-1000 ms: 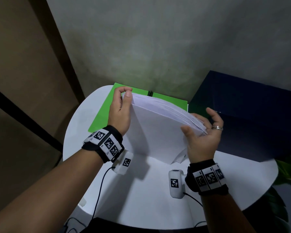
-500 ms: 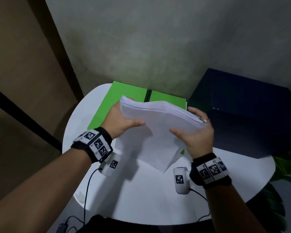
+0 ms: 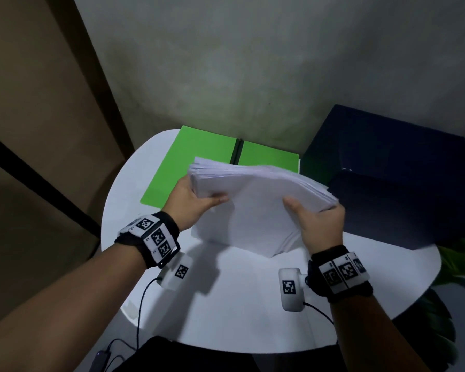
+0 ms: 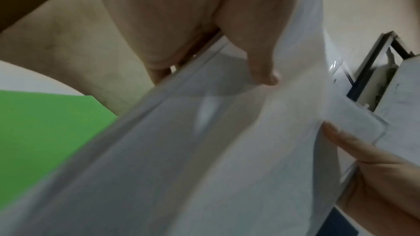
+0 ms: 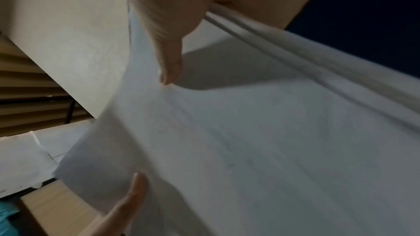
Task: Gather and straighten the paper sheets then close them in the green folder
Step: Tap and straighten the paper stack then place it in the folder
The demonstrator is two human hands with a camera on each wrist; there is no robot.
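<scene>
white table (image 3: pixel 253 304) | green folder (image 3: pixel 188 167) open | left hand (image 3: pixel 191 202), right hand (image 3: pixel 320 224) grip paper stack (image 3: pixel 255 194)

Head cam looks down and forward from above the table (image 3: pixel 226 312), wide, mid-range. Each wrist cam sits under its palm, pointing along the fingers, very close and blurred. All three share the paper stack (image 3: pixel 255 200); left wrist cam also catches the folder (image 4: pixel 45 123).

Bare forearms, no sleeves. Each wrist has a black strap (image 3: pixel 148 237) with checkered tags, plus a white camera pod (image 3: pixel 290 289) trailing a thin black cable (image 3: pixel 141 304).
</scene>
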